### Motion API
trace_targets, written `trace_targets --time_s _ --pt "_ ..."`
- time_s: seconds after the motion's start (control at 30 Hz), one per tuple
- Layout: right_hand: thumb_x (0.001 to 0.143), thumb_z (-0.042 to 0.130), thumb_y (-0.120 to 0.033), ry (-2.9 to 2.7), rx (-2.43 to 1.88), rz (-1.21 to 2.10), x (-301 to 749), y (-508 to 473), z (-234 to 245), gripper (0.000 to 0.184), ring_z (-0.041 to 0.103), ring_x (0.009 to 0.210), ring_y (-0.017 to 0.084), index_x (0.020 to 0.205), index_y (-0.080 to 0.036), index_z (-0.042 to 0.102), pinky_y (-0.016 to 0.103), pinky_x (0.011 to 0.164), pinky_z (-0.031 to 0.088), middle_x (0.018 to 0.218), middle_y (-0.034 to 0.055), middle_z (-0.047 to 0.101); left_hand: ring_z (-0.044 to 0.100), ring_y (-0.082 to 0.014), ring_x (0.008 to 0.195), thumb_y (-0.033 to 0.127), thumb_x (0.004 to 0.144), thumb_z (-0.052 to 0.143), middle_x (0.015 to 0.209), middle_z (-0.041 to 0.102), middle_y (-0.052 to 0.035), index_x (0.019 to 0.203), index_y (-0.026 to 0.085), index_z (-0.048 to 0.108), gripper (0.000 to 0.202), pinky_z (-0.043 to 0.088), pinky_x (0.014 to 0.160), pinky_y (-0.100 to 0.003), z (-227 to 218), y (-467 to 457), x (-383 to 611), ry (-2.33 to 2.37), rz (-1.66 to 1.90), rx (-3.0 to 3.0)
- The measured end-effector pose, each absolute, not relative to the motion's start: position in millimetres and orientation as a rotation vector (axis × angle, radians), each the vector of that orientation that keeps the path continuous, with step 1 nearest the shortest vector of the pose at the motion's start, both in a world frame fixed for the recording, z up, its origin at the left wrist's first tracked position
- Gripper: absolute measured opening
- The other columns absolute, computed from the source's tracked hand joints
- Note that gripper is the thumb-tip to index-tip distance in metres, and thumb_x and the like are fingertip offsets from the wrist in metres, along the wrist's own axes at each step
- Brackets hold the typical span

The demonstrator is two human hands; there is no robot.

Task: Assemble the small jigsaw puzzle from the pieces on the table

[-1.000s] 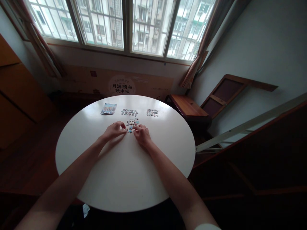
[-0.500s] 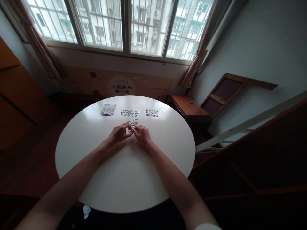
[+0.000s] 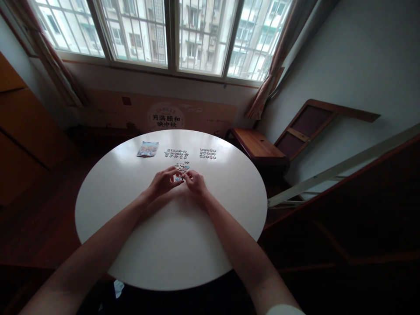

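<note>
A small pile of jigsaw puzzle pieces (image 3: 182,167) lies on the white round table (image 3: 170,245), partly hidden behind my hands. My left hand (image 3: 164,181) rests at the pile's near left side, thumb and forefinger curved and apart, with pieces showing in the gap. On the other side, my right hand (image 3: 196,181) has its thumb and forefinger pinched on a small dark puzzle piece (image 3: 183,176), close to the left fingertips. Whether the left fingers touch that piece is too small to make out.
Beyond the pile, puzzle pieces lie in loose rows (image 3: 176,154), and tighter rows (image 3: 208,153) sit to their right. A colourful picture sheet or packet (image 3: 148,149) lies at the back left. A wooden bench (image 3: 257,144) stands past the table's right rear edge.
My left thumb and forefinger have spread slightly apart. The right hand stays pinched at almost the same spot, and the rows of pieces have not moved.
</note>
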State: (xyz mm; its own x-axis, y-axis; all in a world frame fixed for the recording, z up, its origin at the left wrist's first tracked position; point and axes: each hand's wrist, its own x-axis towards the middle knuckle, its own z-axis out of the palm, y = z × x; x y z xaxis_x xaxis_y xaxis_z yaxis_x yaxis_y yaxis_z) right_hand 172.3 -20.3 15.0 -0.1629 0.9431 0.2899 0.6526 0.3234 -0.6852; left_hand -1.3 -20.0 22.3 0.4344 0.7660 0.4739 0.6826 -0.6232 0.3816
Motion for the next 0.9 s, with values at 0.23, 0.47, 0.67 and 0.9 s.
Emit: trace_targets --time_s 0.23,0.47,0.67,0.9 --pt "0.089 0.050 -0.031 -1.910 -1.370 0.512 172.8 -21.2 13.5 0.018 0.063 0.077 0.015 0.082 -0.022 0.063 0.025 0.075 0.044 0.086 0.0009 0.069 0.058 -0.0101 0.061 0.043 0.087 0.055 0.096 0.064 -0.0026 0.092 0.022 0.066 0.024 0.043 0.060 -0.022 23.6 -20.8 -0.5 1.323 0.948 2.535" --pt "0.089 0.050 -0.027 -1.878 -1.341 0.549 172.5 -19.9 11.4 0.015 0.064 0.079 0.014 0.095 -0.024 0.063 0.026 0.078 0.046 0.092 0.0001 0.070 0.058 -0.0105 0.060 0.042 0.087 0.053 0.094 0.064 -0.0028 0.093 0.022 0.067 0.025 0.043 0.060 -0.023 26.6 -21.4 0.0 1.370 0.946 2.527" --pt "0.088 0.048 -0.023 -1.869 -1.275 0.544 172.9 -19.8 10.1 0.021 0.063 0.074 0.013 0.106 -0.024 0.060 0.026 0.076 0.047 0.088 0.0000 0.068 0.058 -0.0107 0.061 0.043 0.089 0.051 0.095 0.063 -0.0028 0.096 0.021 0.066 0.027 0.042 0.059 -0.023 24.7 -19.2 -1.3 1.433 0.960 2.523" --pt "0.085 0.051 -0.019 -1.826 -1.143 0.538 172.6 -17.6 7.7 0.021 0.063 0.075 0.014 0.103 -0.022 0.062 0.027 0.076 0.049 0.089 0.0018 0.068 0.059 -0.0111 0.060 0.046 0.090 0.048 0.095 0.063 -0.0026 0.097 0.021 0.065 0.031 0.042 0.059 -0.024 22.8 -17.3 -2.0 1.419 0.973 2.514"
